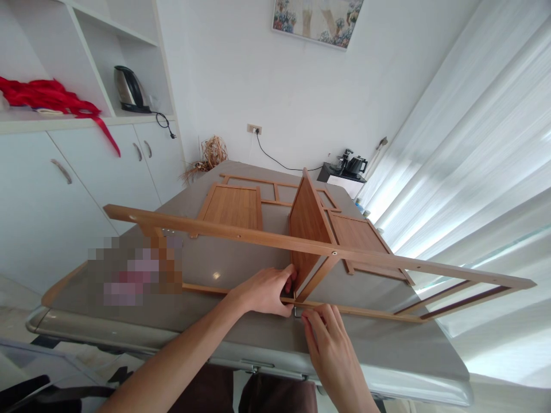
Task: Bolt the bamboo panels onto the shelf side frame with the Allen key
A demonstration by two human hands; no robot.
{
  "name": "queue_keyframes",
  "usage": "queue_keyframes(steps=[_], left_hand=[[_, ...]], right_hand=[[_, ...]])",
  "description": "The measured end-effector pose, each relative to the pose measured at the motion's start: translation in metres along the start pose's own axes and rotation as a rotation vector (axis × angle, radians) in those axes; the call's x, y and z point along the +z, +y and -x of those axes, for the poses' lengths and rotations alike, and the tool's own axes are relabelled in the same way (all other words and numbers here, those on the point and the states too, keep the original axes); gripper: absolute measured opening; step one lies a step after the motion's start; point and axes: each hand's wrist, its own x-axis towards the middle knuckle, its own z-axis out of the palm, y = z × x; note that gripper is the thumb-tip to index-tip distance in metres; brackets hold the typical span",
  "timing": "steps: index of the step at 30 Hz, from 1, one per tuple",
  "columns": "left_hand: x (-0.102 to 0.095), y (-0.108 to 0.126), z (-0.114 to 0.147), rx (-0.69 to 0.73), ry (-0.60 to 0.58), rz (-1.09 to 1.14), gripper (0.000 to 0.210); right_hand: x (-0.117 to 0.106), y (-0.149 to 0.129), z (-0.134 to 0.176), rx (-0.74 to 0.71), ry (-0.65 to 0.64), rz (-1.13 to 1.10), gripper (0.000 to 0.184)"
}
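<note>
my left hand point(267, 292) is closed around the foot of the upright wooden panel point(307, 221), thumb and fingers gripping it where it meets the lower rail point(365, 312) of the wooden frame point(258, 235). just beside it, my right hand point(325, 330) has its fingertips pinched together on a small bent metal key point(297, 313), whose visible end is at that same joint. the frame stands on its long edge along the near side of the table point(396, 355), the panel running away from me behind its middle crosspiece. two more panels lie flat beyond, one to the left point(232, 206), one to the right point(364, 235). a patch at left is blurred; i can't tell what lies there. farther off, a kettle point(127, 86) sits on a shelf near red cloth point(47, 94).
</note>
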Motion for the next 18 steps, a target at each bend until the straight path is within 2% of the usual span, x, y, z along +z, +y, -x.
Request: queue_keyframes(steps=[6, 12, 18], left_hand=[[-0.001, 0.000, 0.000, -0.006, -0.002, -0.002, 0.041], [0.000, 0.001, 0.000, -0.018, -0.006, -0.016, 0.040], [-0.001, 0.002, 0.001, -0.026, -0.006, -0.013, 0.041]], right_hand=[[-0.003, -0.005, -0.003, -0.033, -0.007, 0.056, 0.015], [0.000, 0.002, -0.004, 0.020, -0.027, 0.022, 0.017], [0.001, 0.011, 0.001, 0.064, 0.026, 0.001, 0.014]])
